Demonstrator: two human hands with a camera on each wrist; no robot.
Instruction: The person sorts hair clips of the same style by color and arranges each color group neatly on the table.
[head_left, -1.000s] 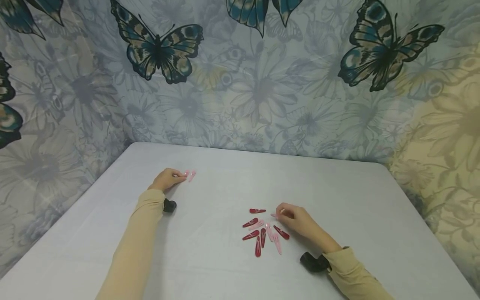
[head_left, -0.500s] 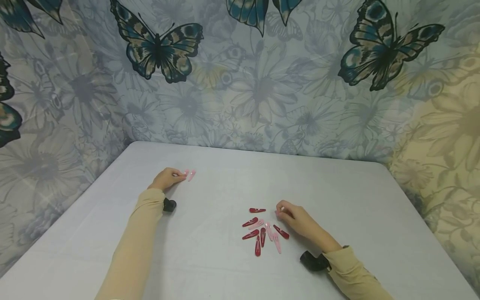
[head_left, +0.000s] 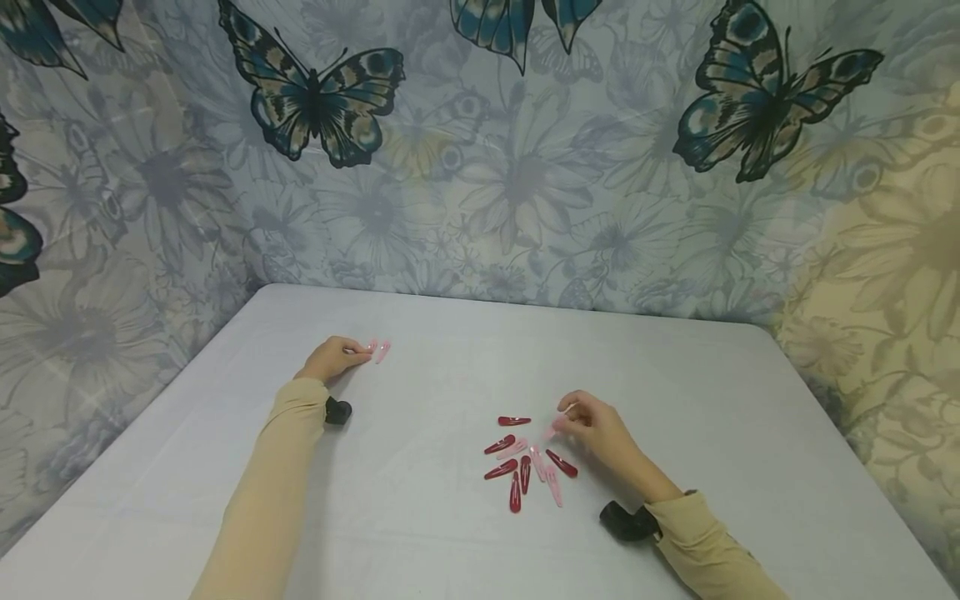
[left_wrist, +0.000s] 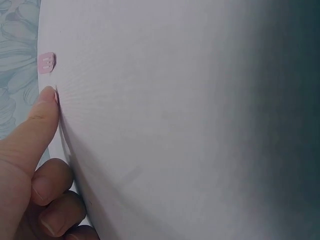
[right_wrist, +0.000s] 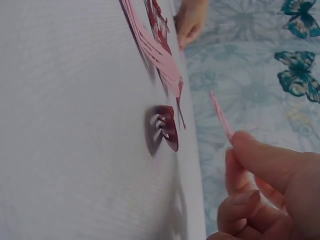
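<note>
Okay, right hand (head_left: 596, 425) pinches a held pink clip (right_wrist: 221, 115), thumb against finger, clip poking out past the tips, just beside the loose red clips (head_left: 515, 493) and loose pink clips (head_left: 553, 486) on the white table (head_left: 435, 417). Left hand (head_left: 330, 360), near the far left corner: tips at a far pink clip (head_left: 372, 345), second pink clip (head_left: 384, 352) just beside it; gripped or merely touched, can't tell. Right wrist view shows the held clip raised off the table, unclear from the head view.
</note>
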